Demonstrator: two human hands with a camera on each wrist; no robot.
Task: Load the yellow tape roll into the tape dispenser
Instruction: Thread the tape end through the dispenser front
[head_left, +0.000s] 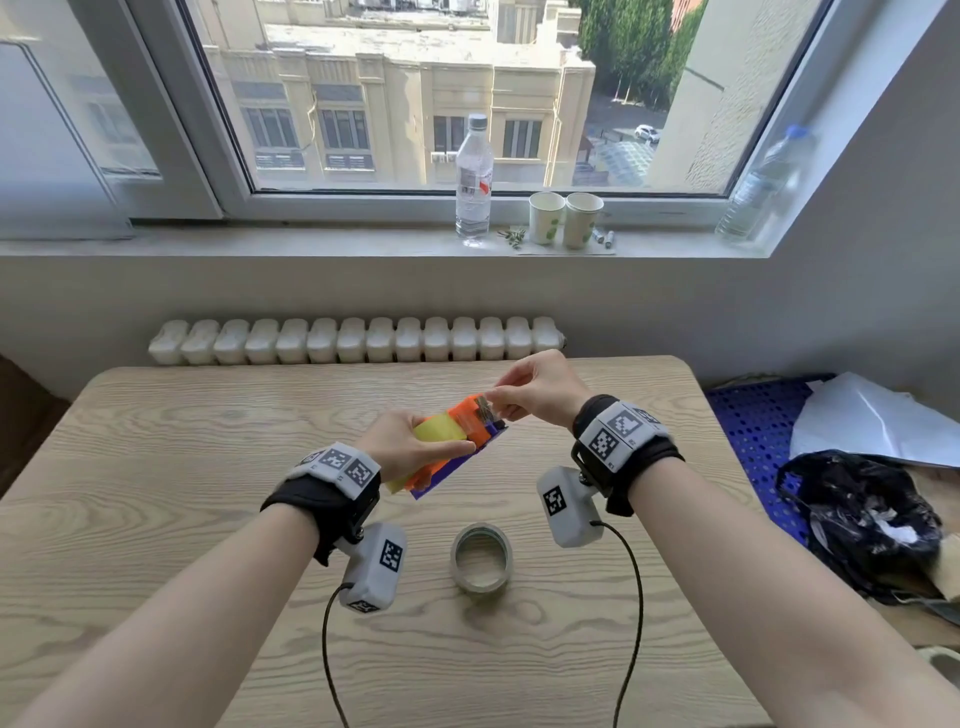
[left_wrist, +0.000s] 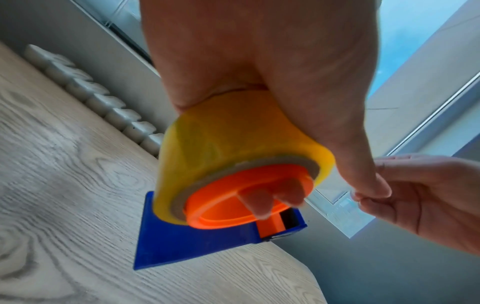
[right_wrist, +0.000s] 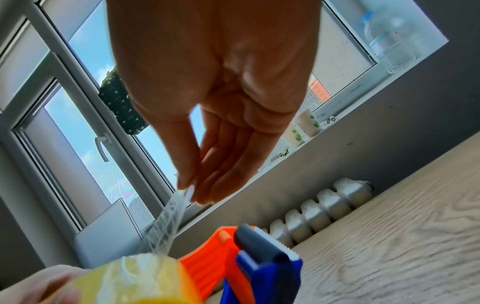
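Observation:
The yellow tape roll (head_left: 439, 430) sits on the orange hub (left_wrist: 228, 185) of the blue tape dispenser (left_wrist: 187, 242), which is held tilted above the table. My left hand (head_left: 415, 449) grips the roll, thumb across its top, with two fingers (left_wrist: 259, 202) tucked inside the hub. My right hand (head_left: 496, 402) pinches the free tape end between thumb and fingers. A clear strip of tape (right_wrist: 168, 222) runs from the roll (right_wrist: 135, 279) up to that pinch (right_wrist: 192, 190). The dispenser's serrated blade (right_wrist: 276, 241) lies just right of the strip.
A spare clear tape ring (head_left: 482, 558) lies on the wooden table (head_left: 156, 519) near me. A radiator (head_left: 353, 340) stands behind the table. The sill carries a bottle (head_left: 474, 176), two paper cups (head_left: 563, 218) and another bottle (head_left: 763, 187). A black bag (head_left: 857, 519) sits at the right.

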